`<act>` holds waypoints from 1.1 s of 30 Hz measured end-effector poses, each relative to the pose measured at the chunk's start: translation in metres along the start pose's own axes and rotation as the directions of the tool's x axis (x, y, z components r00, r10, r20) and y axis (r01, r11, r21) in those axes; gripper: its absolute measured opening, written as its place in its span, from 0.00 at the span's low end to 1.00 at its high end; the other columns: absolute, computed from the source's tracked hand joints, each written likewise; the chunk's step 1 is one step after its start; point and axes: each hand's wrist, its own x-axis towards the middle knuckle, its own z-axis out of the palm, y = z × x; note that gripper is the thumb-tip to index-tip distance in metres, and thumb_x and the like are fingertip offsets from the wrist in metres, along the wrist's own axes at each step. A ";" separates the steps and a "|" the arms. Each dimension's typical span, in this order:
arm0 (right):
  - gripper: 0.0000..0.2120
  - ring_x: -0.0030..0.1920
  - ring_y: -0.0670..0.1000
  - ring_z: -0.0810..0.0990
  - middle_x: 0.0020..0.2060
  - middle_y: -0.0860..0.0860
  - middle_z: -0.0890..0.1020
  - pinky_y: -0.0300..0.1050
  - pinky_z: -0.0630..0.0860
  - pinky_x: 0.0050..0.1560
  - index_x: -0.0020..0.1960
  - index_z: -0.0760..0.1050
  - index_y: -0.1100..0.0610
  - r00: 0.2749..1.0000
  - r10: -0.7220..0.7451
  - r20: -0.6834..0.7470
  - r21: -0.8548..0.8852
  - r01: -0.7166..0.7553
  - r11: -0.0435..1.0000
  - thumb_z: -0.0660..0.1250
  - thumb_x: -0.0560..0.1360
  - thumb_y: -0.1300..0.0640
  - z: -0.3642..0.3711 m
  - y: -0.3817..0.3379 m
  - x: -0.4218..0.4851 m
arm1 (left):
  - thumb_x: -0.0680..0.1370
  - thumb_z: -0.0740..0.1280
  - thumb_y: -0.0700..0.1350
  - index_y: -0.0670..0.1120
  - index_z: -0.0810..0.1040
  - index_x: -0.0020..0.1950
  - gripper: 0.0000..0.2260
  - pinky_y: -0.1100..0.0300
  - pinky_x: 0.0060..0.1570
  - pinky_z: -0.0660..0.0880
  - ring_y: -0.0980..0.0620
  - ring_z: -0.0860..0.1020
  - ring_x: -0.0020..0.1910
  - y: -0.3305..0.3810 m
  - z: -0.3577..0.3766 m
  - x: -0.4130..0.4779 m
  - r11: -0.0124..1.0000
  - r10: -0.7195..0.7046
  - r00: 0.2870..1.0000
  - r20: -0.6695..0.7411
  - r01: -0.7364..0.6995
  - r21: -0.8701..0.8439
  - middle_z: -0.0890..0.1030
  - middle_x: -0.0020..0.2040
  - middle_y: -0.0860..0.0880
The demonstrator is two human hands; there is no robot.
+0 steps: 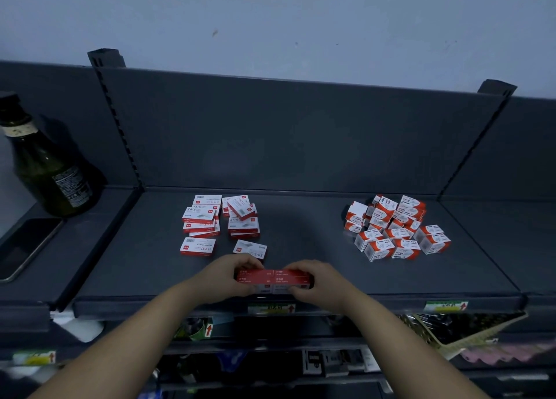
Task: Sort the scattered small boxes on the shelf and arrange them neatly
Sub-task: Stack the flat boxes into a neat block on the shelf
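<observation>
Both forearms reach in from below. The left hand (227,275) and right hand (320,281) meet at the front lip of the shelf (301,233), and each is curled round one end of a block of red boxes (273,278). The fingers wrap over the top and the thumbs tuck in on the near side. From where I stand, that end-to-end squeeze looks meant to push the boxes flush so they sit as one tidy brick. The block is two boxes wide and more than one layer deep. I can't count the layers under the fingers, or tell whether it rests on the shelf or is held just above it.

Behind the hands lie the loose staple boxes (221,218), white with red bands. Most are in two rough stacks, some askew, with one tipped on top. Two singles lie nearer the front, one of them just beyond the left hand. They match the block, so it probably draws from that heap.

Well apart to the right is a jumble of paper-clip boxes (394,228), squarer in shape and facing every way. The two kinds are already separate, but neither is neat, so I'd judge the sorting largely done and the arranging barely begun.

On the neighbouring bay to the left stand a dark green bottle (51,173) and a phone (27,248) lying flat. Price labels (270,308) run along the shelf's front edge.
</observation>
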 end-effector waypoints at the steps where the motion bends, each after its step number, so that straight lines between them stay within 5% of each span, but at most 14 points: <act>1: 0.18 0.53 0.39 0.78 0.52 0.37 0.79 0.32 0.73 0.57 0.64 0.78 0.48 1.000 0.027 0.012 0.033 -0.028 0.999 0.71 0.75 0.53 -0.002 0.000 0.001 | 0.72 0.76 0.51 0.58 0.78 0.58 0.17 0.62 0.54 0.77 0.62 0.79 0.51 0.000 0.000 0.000 1.000 -0.004 1.000 0.002 0.004 -0.004 0.80 0.55 0.59; 5: 0.16 0.52 0.39 0.78 0.55 0.42 0.81 0.30 0.72 0.55 0.65 0.77 0.47 0.993 0.116 -0.027 0.204 -0.108 0.973 0.70 0.77 0.52 -0.008 -0.002 0.007 | 0.75 0.73 0.51 0.55 0.79 0.58 0.12 0.61 0.60 0.75 0.62 0.79 0.55 -0.003 -0.005 0.002 0.995 -0.010 0.996 -0.090 0.001 -0.101 0.81 0.56 0.57; 11: 0.13 0.53 0.42 0.78 0.55 0.45 0.82 0.24 0.70 0.49 0.63 0.78 0.51 0.989 0.123 -0.082 0.185 -0.106 0.977 0.68 0.79 0.55 -0.016 -0.013 0.030 | 0.78 0.69 0.45 0.52 0.79 0.56 0.08 0.69 0.54 0.73 0.62 0.78 0.54 -0.010 -0.025 0.001 1.000 -0.025 0.955 -0.295 0.024 -0.008 0.81 0.53 0.57; 15: 0.13 0.59 0.43 0.78 0.58 0.44 0.81 0.33 0.72 0.59 0.64 0.78 0.49 0.993 0.115 -0.038 0.118 -0.110 0.987 0.66 0.80 0.55 -0.018 -0.022 0.048 | 0.78 0.68 0.44 0.52 0.78 0.56 0.08 0.72 0.45 0.69 0.62 0.77 0.50 -0.018 -0.042 0.001 0.994 -0.038 0.920 -0.390 0.075 0.079 0.80 0.52 0.58; 20: 0.15 0.60 0.43 0.76 0.61 0.45 0.80 0.38 0.71 0.62 0.66 0.76 0.50 0.993 0.117 0.004 0.031 -0.117 0.993 0.65 0.80 0.55 -0.014 -0.034 0.073 | 0.77 0.68 0.40 0.50 0.78 0.56 0.09 0.66 0.47 0.72 0.55 0.78 0.49 -0.026 -0.066 0.003 0.978 -0.037 0.877 -0.479 0.130 0.164 0.81 0.52 0.53; 26: 0.19 0.65 0.51 0.74 0.65 0.50 0.76 0.42 0.70 0.63 0.70 0.72 0.54 0.979 0.201 -0.031 -0.182 -0.203 0.962 0.63 0.80 0.53 -0.010 -0.043 0.109 | 0.78 0.65 0.47 0.51 0.72 0.68 0.17 0.55 0.59 0.72 0.51 0.75 0.59 -0.034 -0.097 0.012 0.816 0.006 0.874 -0.486 0.276 0.508 0.73 0.64 0.52; 33: 0.24 0.66 0.57 0.69 0.65 0.53 0.73 0.54 0.69 0.65 0.72 0.67 0.52 0.954 0.299 -0.023 -0.421 -0.280 0.863 0.61 0.79 0.44 0.002 -0.056 0.141 | 0.82 0.56 0.53 0.52 0.62 0.76 0.22 0.51 0.64 0.65 0.48 0.69 0.66 -0.049 -0.112 0.028 0.643 -0.070 0.893 -0.444 0.381 0.665 0.68 0.70 0.50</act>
